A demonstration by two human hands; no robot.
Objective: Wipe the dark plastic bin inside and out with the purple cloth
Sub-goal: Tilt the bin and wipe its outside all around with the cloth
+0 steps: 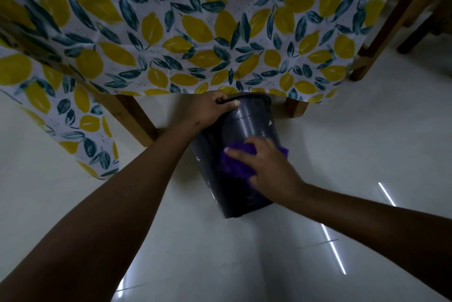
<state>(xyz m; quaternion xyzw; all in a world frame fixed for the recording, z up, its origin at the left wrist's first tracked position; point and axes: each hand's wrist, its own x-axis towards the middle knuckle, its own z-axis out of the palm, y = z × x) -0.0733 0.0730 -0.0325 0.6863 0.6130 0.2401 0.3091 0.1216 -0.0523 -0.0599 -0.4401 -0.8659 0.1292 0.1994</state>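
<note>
Since the dark plastic bin is tipped with its mouth pointing away under the hanging lemon tablecloth, what you mostly see is its outer wall, base end nearest the camera, over the white tile floor. Can't tell if the base actually rests on the tiles.

The left hand has its fingers curled over the rim with the thumb lying on the outside, so that's the hold. The right hand is lower down the wall, fingers laid fairly flat and a bit apart, pressing the purple cloth onto the plastic. The cloth bunches out under the thumb and past the fingertips.

My take: the bin looks light, thin-walled and kinda glossy, so it'll want to twist or skid under the rubbing fingers unless the rim is held firmly. The rim is probably the stiffest spot to grab, and the wall likely flexes if pushed hard. The cloth's soft and floppy, so flat fingers beat a pinch. The inside isn't visible from here.
</note>
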